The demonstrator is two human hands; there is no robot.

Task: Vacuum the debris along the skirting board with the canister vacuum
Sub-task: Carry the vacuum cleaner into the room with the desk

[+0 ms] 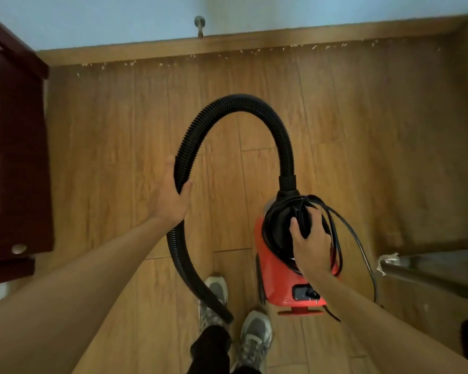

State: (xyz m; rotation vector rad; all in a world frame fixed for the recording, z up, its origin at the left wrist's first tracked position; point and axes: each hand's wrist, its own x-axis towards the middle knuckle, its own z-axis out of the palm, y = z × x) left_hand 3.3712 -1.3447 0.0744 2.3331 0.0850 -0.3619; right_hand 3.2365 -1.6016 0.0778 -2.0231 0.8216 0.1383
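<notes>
Left hand [173, 197] wrapped round black hose [238, 103]. Right hand [310, 238] closed on red canister vacuum [276, 268] top, over its cord [360, 238]. Debris [254, 51] along skirting board [146, 51].

Open wood floor [335, 109] runs clear from the shoes [235, 314] to the skirting board [227, 44], where pale debris [295, 48] lies along the foot. Obstacles: dark cabinet [14, 147] at left, door stop [199, 25] projecting above the board, grey ledge [430, 268] at right, arched hose [238, 103] mid-floor
</notes>
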